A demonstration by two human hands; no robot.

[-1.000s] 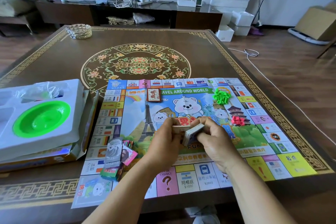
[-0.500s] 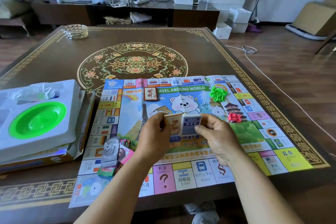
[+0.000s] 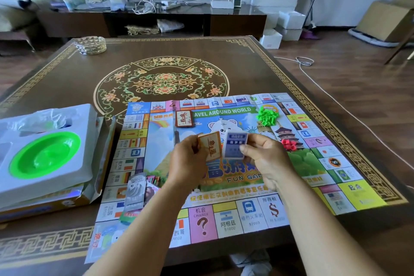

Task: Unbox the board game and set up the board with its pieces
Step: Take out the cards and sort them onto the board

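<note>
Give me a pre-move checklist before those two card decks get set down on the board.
1. Left hand has a grip on the tan deck: ok.
2. Right hand has a grip on the blue deck: ok.
3. Decks separated, not mixed: ok.
4. Board lies fully flat: not ok, creases show.
5. Free board space beside the brown deck already laid: ok.
6. Deck card counts complete: cannot tell.
</note>
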